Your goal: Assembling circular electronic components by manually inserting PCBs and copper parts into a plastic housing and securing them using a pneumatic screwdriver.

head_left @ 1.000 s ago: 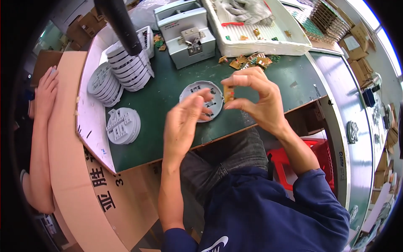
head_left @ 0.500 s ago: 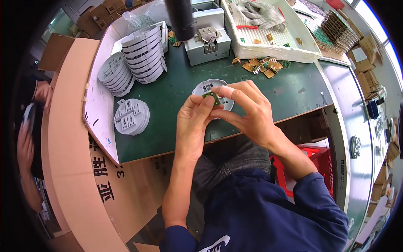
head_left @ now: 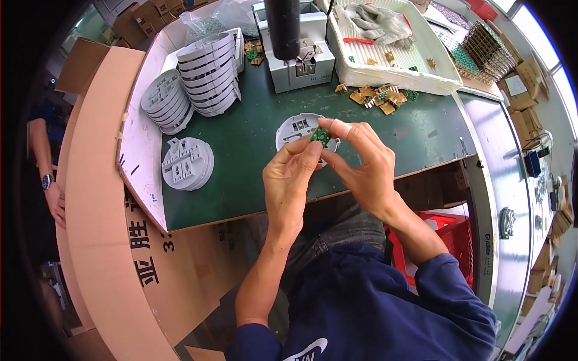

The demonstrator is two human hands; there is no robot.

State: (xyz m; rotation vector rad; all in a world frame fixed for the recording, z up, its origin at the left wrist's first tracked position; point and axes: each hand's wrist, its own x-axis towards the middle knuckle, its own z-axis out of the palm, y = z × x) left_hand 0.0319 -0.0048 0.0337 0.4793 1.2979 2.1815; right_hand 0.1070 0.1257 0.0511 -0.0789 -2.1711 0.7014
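Observation:
A small green circuit board (head_left: 321,137) is held up over the bench's near side. My left hand (head_left: 290,174) is closed, pinching its lower edge between thumb and fingers. The index fingertip of my right hand (head_left: 370,162) presses its top edge, with the thumb curled in below it, so both hands grip it. Partly hidden behind the hands, a round light-grey plastic base (head_left: 289,129) lies on the green bench. To the left sits a short stack of similar bases (head_left: 186,162), slots facing up.
Taller stacks of grey round parts (head_left: 209,75) stand at the back left. A grey machine (head_left: 304,78) is behind a black cylinder (head_left: 283,30). Right of it lie loose boards (head_left: 388,96) and a white tray (head_left: 448,78) with gloves (head_left: 379,27). Another person's hand (head_left: 55,203) is far left.
Both my hands have shifted slightly right with the circuit board, which is tilted differently and shows more of its face. At far left, the other person's arm has changed position.

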